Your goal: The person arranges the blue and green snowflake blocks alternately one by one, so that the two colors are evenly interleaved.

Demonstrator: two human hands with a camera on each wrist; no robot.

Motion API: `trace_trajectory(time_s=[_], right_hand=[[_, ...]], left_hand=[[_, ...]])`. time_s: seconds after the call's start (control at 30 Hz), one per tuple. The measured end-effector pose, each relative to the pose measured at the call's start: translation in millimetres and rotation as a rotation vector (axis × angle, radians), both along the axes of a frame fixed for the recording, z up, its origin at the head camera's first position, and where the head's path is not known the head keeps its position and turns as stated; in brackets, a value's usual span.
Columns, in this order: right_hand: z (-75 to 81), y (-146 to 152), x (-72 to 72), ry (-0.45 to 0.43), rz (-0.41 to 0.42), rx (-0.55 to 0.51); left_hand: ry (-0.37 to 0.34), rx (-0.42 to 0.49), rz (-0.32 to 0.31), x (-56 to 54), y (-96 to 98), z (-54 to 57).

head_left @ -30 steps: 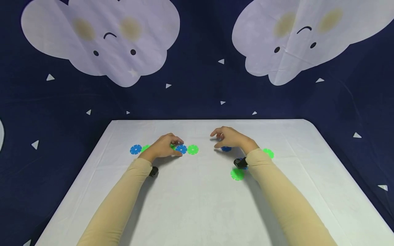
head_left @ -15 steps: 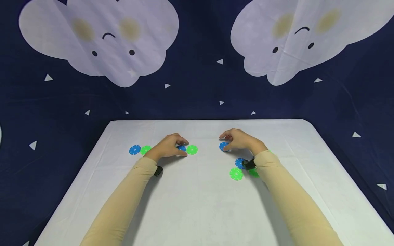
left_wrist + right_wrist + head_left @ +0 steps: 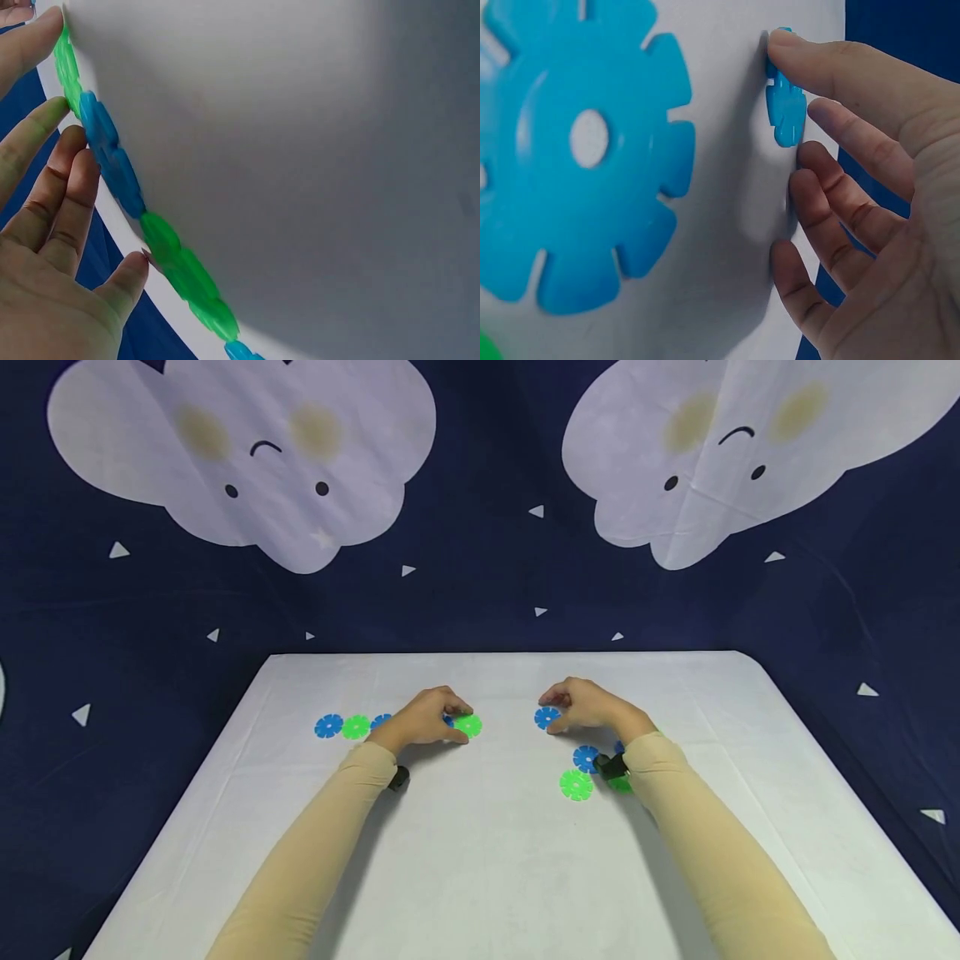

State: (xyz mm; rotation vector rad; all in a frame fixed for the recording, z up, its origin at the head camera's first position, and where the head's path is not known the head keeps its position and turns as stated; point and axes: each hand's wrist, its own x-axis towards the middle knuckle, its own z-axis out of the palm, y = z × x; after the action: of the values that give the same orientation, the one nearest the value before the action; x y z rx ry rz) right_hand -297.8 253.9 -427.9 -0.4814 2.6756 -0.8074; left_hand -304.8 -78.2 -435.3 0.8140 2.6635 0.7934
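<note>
My left hand (image 3: 423, 718) has its thumb and index finger at opposite edges of a green slotted plastic disc (image 3: 468, 726), which ends a row of flat discs. In the left wrist view, a blue disc (image 3: 112, 161) and another green disc (image 3: 187, 277) follow it along the row, beneath the other fingers. My right hand (image 3: 588, 703) pinches a separate blue slotted disc (image 3: 546, 718) by its near and far edges. The right wrist view shows that disc (image 3: 786, 112) edge-on under the thumb, the remaining fingers loosely bent. A gap separates it from the row's green end.
Farther left in the row lie a blue disc (image 3: 328, 726), a green disc (image 3: 356, 727) and a partly covered blue one (image 3: 381, 720). By the right wrist are a blue disc (image 3: 585, 758) and a green disc (image 3: 577, 785), others partly hidden. The white table (image 3: 480, 860) meets a dark backdrop.
My left hand has slid right along the row, from a blue disc to the green end disc. My right hand has moved right and closed its thumb and finger on the blue disc.
</note>
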Motion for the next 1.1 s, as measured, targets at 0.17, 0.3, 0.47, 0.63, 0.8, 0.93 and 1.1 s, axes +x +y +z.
trace_trajectory(time_s=[0.17, 0.3, 0.47, 0.63, 0.8, 0.93, 1.1], right_hand=[[-1.6, 0.8, 1.9, -0.005, -0.025, -0.006], [-2.2, 1.1, 2.7, -0.004, -0.036, -0.013], [-3.9, 1.7, 1.9, -0.001, -0.038, -0.019], [-3.9, 0.5, 2.7, 0.009, -0.026, -0.035], [-3.5, -1.1, 5.3, 0.025, -0.010, -0.058], [-3.9, -0.4, 7.5, 0.030, -0.010, -0.069], [-3.0, 0.7, 8.0, 0.028, 0.003, -0.059]], left_hand=[[-0.017, 0.008, 0.016, -1.2, 2.8, -3.5], [-0.022, 0.008, 0.018, -1.3, 3.7, -4.6], [-0.013, 0.001, 0.016, -0.5, 4.5, -4.9], [-0.010, -0.011, 0.021, 0.7, 4.5, -3.9], [-0.014, -0.011, 0.029, 1.7, 3.6, -2.7], [-0.018, -0.002, 0.033, 1.8, 3.7, -3.5], [-0.017, 0.004, 0.036, 0.6, 4.1, -6.6]])
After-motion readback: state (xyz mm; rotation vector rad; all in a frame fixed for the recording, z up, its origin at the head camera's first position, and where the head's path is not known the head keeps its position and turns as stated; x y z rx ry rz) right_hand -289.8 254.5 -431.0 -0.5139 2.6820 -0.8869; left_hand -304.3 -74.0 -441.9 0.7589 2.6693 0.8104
